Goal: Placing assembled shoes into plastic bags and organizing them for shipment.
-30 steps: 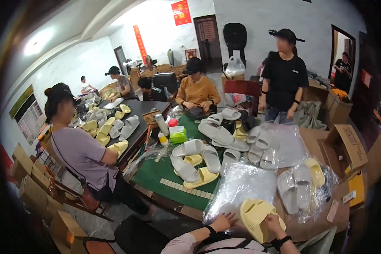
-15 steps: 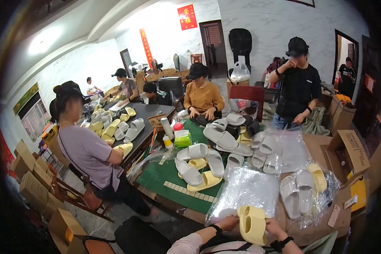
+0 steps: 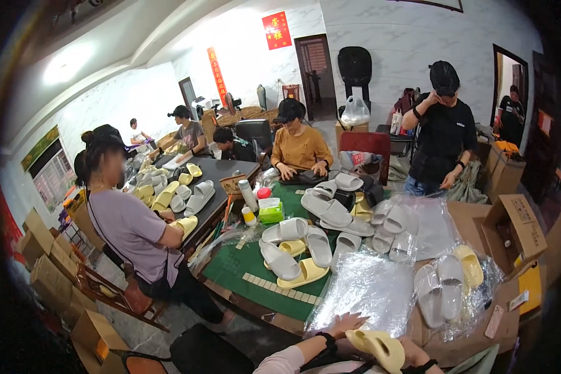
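Tipped lower than before in the right hand (image 3: 412, 352), whose fingers are mostly hidden, the yellow slipper (image 3: 385, 350) sits just beside the left hand (image 3: 346, 324), which is empty, fingers spread over clear plastic sheets (image 3: 363, 290). Beyond lie grey slippers (image 3: 279, 260).

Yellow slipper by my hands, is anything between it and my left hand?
Nothing visible: the yellow slipper is right beside the left hand, which is spread open over the clear plastic bags. The right hand seems to hold the slipper's other side.
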